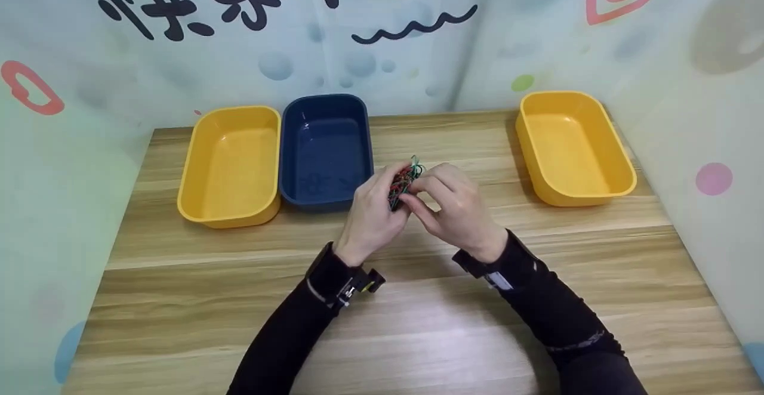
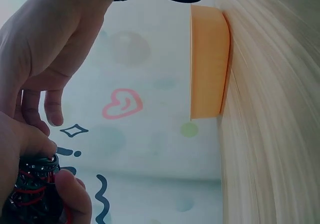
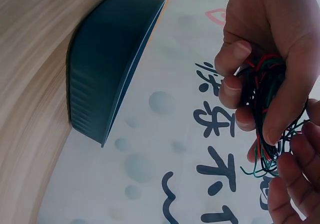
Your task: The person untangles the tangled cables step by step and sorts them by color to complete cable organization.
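Note:
A tangled bundle of thin red, green and black wires (image 1: 400, 187) is up off the table between the two hands. My left hand (image 1: 375, 211) grips it, fingers curled round one side and thumb along the other, as the right wrist view shows of the wires (image 3: 267, 86). Loose green ends stick out past the fingers. At the bundle's near right side, my right hand (image 1: 458, 205) pinches some strands with thumb and forefinger. Part of the bundle (image 2: 35, 191) is hidden by fingers in the left wrist view.
Behind the left hand stands a dark blue bin (image 1: 327, 201), side by side with a yellow bin (image 1: 239, 221) to its left. Another yellow bin (image 1: 582, 199) stands at the back right. A printed cloth (image 1: 406, 79) hangs behind the wooden table (image 1: 197, 299).

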A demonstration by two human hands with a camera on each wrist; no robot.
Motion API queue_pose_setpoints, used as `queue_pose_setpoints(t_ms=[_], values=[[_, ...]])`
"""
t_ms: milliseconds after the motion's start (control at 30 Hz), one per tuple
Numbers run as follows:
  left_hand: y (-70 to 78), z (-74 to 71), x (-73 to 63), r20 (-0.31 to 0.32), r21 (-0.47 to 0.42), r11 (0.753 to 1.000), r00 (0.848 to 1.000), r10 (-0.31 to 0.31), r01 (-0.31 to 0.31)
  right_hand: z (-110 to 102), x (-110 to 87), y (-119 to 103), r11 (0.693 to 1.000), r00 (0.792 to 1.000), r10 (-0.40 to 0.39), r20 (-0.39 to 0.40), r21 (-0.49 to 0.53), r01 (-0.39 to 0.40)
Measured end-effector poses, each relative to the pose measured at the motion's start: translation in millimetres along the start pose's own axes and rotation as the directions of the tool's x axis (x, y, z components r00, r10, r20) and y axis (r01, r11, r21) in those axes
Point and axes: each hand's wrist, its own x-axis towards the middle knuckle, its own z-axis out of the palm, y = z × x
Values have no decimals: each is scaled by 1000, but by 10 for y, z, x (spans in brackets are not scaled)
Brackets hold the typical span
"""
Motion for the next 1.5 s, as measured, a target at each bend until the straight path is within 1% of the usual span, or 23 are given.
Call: queue_pose_setpoints(t_ms=[133,267,433,533,667,833,967,1067,1133,1200,1233,1267,1300,1433,1467,1500], values=[[3,-19,16,0,-41,999,999,-33,33,-24,6,13,999,1000,1,4,36,-1],[4,-50,28,11,-90,992,996,-91,92,-77,10,45,999,1000,3,11,49,-4],[2,-103,41,21,-175,970,986,-168,169,-139,6,105,999,999,26,32,21,-27],[2,-126,41,30,-226,955,981,-192,194,-166,0,134,998,997,63,52,-5,-63],[16,-139,38,46,-272,941,980,-195,200,-195,7,151,993,991,112,74,-48,-109],[38,-137,31,88,-328,922,979,-185,203,-204,10,166,988,986,134,101,-94,-125],[55,-131,18,150,-408,883,971,-186,233,-202,1,176,985,983,142,116,-119,-128],[62,-124,12,179,-443,864,968,-176,238,-198,-4,175,983,982,144,120,-129,-129],[65,-122,13,179,-443,867,970,-163,227,-193,-6,177,984,983,144,117,-126,-129],[64,-119,12,177,-438,870,971,-163,226,-189,-7,179,985,984,139,111,-117,-126],[66,-123,11,177,-444,867,970,-165,228,-186,-8,182,986,985,135,106,-109,-124],[67,-127,8,183,-463,854,969,-168,236,-183,-10,185,987,986,132,101,-103,-121],[68,-133,6,192,-489,836,966,-172,247,-184,-10,187,988,987,129,98,-97,-119],[71,-164,1,252,-603,738,951,-181,301,-192,-9,191,990,989,119,91,-85,-112],[70,-171,0,268,-620,719,946,-181,313,-196,-8,192,990,989,116,92,-85,-108],[68,-173,1,280,-625,711,943,-180,322,-201,-8,192,991,989,112,93,-87,-104]])
